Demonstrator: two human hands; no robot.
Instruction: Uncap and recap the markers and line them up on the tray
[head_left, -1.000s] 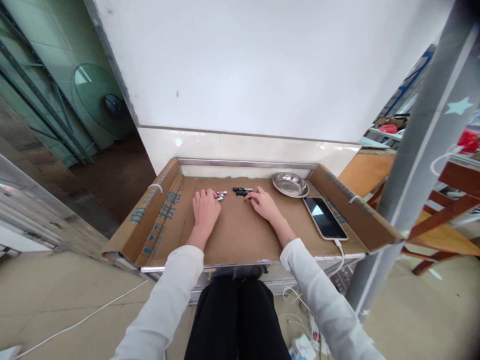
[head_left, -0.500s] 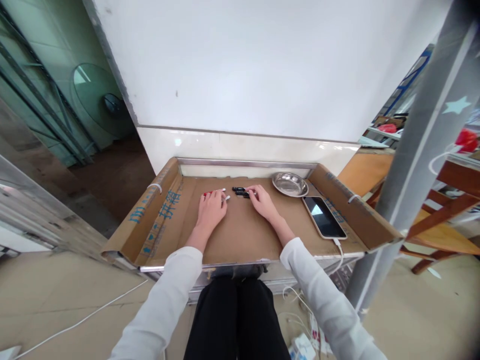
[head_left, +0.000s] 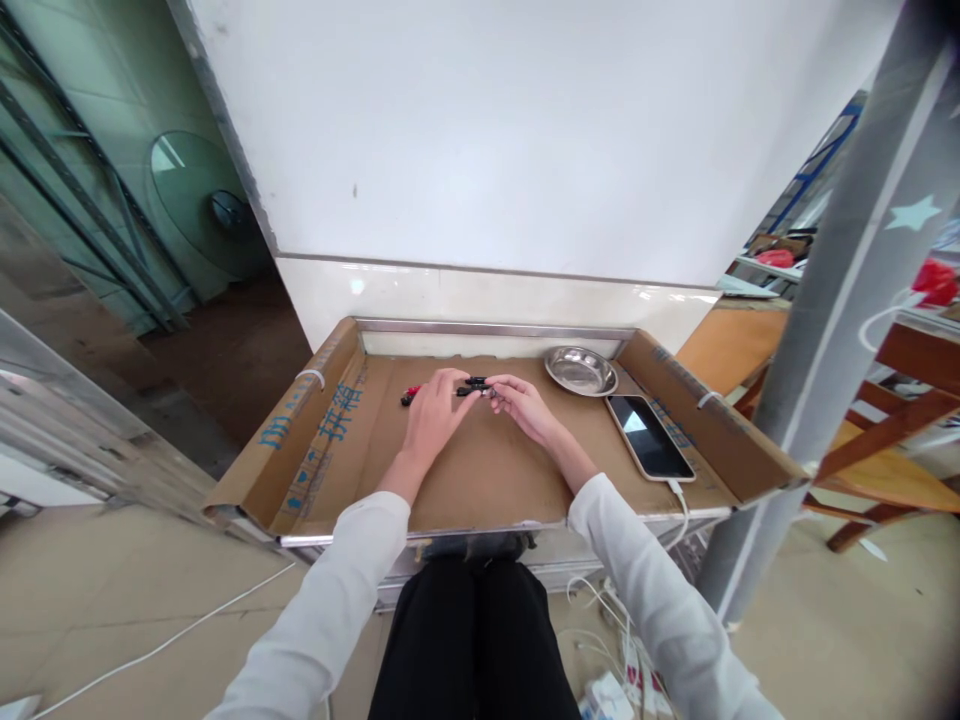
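Observation:
My right hand (head_left: 523, 408) pinches the metal end of a slim black piece with a metal end (head_left: 487, 392) above the cardboard. My left hand (head_left: 436, 412) closes its thumb and fingers round the black end of the same piece. Just behind the fingertips lies another small black piece (head_left: 475, 380). To the left of my left hand, partly covered by it, are a small red piece (head_left: 412, 391) and a black one (head_left: 406, 400). These parts are too small for me to tell their exact kind.
Cardboard (head_left: 495, 480) with raised sides lines the narrow bench. A round steel dish (head_left: 580, 371) stands at the back right. In front of it lies a phone (head_left: 649, 437) with a white cable (head_left: 681, 510) plugged in. A wall rises behind; a grey post (head_left: 817, 330) stands at right.
My left hand has moved right, uncovering the red and black pieces, to meet my right hand. My right hand has taken up a black piece, and both hands now meet at it.

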